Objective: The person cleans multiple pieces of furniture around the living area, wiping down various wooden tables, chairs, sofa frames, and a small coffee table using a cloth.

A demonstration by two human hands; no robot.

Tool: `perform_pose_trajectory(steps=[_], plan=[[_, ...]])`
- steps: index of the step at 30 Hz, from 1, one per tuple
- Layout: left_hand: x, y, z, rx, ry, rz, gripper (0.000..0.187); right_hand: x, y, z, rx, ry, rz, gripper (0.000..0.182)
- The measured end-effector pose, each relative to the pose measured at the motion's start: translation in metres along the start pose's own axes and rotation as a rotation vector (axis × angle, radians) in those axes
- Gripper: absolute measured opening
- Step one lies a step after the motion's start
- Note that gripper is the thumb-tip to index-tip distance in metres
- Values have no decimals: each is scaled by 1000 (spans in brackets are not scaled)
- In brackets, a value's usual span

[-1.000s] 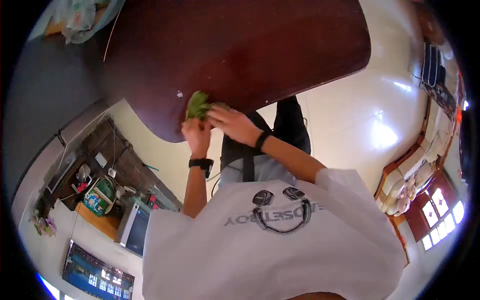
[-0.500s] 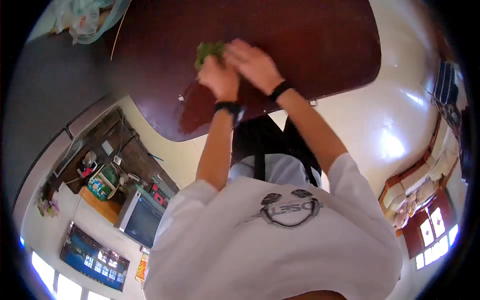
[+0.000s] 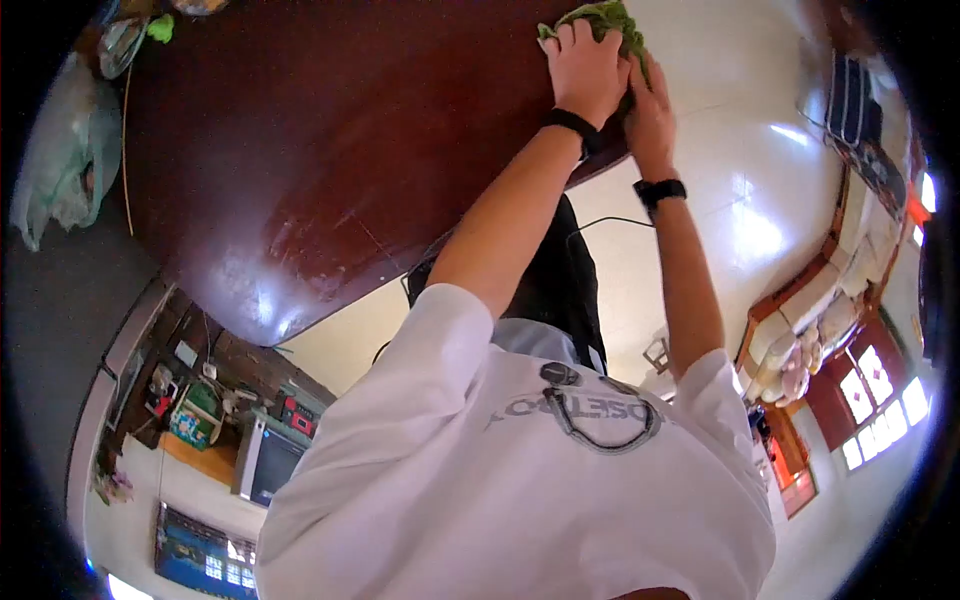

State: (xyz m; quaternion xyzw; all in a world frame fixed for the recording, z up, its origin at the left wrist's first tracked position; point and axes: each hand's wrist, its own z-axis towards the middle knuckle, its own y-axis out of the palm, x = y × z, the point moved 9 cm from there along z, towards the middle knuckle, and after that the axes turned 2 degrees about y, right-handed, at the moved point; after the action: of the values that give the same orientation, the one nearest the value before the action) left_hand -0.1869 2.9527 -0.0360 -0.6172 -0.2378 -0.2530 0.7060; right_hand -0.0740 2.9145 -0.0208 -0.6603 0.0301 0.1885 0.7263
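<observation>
A crumpled green cloth (image 3: 608,14) lies at the right edge of the dark red-brown table (image 3: 330,110). My left hand (image 3: 585,72) presses down on it, fingers bent into the fabric. Beside it, my right hand (image 3: 652,122) reaches along the table's edge with its fingers stretched out, their tips touching the cloth's right side. Both wrists wear black bands. Part of the cloth is hidden under my left hand, and its far end is close to the top of the view.
A clear plastic bag (image 3: 75,150) hangs at the table's left side, by a thin stick (image 3: 127,150). A bright green piece (image 3: 160,28) lies at the far left corner. A television (image 3: 268,460) stands lower left; a cushioned sofa (image 3: 810,300) is at right.
Both hands have moved right and farther away with the green cloth, from the middle of the table to its right edge. My view has shifted, showing more of the table's left side.
</observation>
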Motion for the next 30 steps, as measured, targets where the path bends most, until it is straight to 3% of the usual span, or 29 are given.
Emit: perform_pose_trajectory(steps=[2,4,7,8,12,14,16,18,21,23,26,27,30], plan=[[10,0,-15,-34,32,18,26,2,3,-27,-18,174,66,71],[14,5,-38,-178,92,-27,26,-11,-1,-56,60,257,136,68],[11,-14,-79,-219,204,-4,25,-45,0,-99,97,297,123,62],[4,-18,-97,-222,250,31,24,-56,8,-118,5,383,152,64],[-49,-75,-162,-298,282,77,23,-144,33,-173,-59,320,193,69],[-88,-108,-192,-335,228,75,23,-189,46,-193,-94,367,278,62],[-133,-150,-221,-342,169,88,21,-224,80,-212,-263,401,489,54],[-182,-200,-253,-244,110,93,20,-298,80,-207,-371,-4,400,52],[-251,-281,-314,-141,-63,216,21,-394,103,-213,-467,-354,430,45],[-291,-319,-361,-94,-266,266,22,-448,115,-221,-605,-530,426,43],[-345,-348,-442,-1,-550,205,22,-514,157,-257,-584,-761,398,33],[-344,-363,-459,77,-772,219,20,-531,163,-263,-568,-832,383,32],[-356,-368,-484,166,-933,257,19,-555,175,-264,-550,-928,364,26]])
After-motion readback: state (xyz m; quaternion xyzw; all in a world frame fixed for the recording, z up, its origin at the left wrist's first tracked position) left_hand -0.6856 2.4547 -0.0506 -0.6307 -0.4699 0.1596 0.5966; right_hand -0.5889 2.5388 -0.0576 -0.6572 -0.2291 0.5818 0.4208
